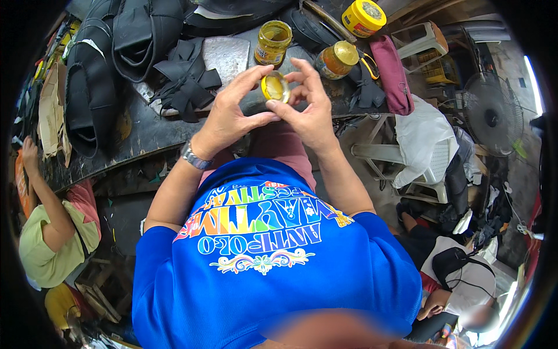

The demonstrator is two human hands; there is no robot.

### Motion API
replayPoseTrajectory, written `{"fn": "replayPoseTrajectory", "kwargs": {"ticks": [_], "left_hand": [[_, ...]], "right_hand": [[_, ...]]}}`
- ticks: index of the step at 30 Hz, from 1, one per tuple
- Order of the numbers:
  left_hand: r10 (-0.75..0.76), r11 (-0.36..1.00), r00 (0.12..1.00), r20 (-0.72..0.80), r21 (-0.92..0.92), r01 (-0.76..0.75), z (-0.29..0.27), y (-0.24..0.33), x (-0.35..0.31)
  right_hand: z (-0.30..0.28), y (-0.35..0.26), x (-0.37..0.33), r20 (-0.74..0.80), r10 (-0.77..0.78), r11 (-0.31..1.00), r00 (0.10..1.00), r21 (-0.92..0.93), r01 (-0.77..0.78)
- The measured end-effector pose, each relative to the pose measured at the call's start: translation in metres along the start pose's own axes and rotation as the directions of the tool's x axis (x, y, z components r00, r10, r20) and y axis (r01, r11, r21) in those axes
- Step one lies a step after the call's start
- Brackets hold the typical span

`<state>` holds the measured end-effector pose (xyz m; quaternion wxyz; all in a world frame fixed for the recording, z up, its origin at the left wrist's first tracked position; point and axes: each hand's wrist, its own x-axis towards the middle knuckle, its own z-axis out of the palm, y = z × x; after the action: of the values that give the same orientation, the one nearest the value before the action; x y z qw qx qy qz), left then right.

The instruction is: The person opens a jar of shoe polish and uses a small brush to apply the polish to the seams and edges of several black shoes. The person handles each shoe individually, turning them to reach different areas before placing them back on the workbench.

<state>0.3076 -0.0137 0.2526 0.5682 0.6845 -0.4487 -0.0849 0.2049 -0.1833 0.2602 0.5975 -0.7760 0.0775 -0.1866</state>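
Dark worktable (139, 139) carries a crowded spread

We look down on a scuffed black top, where black shoe-shaped pieces (90, 87) lie along the left, near crumpled brown cardboard (52, 110). Farther right, we see a bundle of black strips (186, 78) against a pale, mottled slab (225, 55). Just beside the slab stands an open jar (273, 43); beyond it, we count a smeared jar (337, 60), a yellow tub (364, 17) and a maroon pouch (392, 75).

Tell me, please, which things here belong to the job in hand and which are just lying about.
In hand: yellow lid, between left hand and right hand; open jar just beyond, probably part of it.

Seemingly just lying about: maroon pouch; yellow tub; black straps.
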Motion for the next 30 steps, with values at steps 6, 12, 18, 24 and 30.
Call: {"fn": "replayPoseTrajectory", "kwargs": {"ticks": [6,12,18,24,30], "left_hand": [[-0.043,0.993,0.992,-0.122,0.1,0.055,0.008,-0.007,-0.005],[0.012,0.978,0.985,-0.171,0.207,0.024,-0.003,-0.011,-0.01],[0.05,0.98,0.975,-0.217,0.199,-0.006,0.003,-0.025,-0.012],[0.099,0.964,0.972,-0.214,0.264,-0.04,0.006,-0.039,-0.02],[0.134,0.961,0.972,-0.191,0.264,-0.081,0.005,-0.04,-0.021]], "right_hand": [[0.005,-0.011,0.003,0.066,0.053,0.997,0.996,0.058,-0.057],[-0.069,-0.024,0.046,-0.086,-0.317,0.902,0.945,-0.335,0.272],[-0.157,0.027,0.194,0.202,-0.206,0.541,0.957,-0.791,0.284],[-0.161,0.099,0.269,0.354,0.117,0.336,0.928,-0.893,0.299],[-0.128,0.098,0.277,0.364,0.354,0.264,0.862,-0.923,0.281]]}}
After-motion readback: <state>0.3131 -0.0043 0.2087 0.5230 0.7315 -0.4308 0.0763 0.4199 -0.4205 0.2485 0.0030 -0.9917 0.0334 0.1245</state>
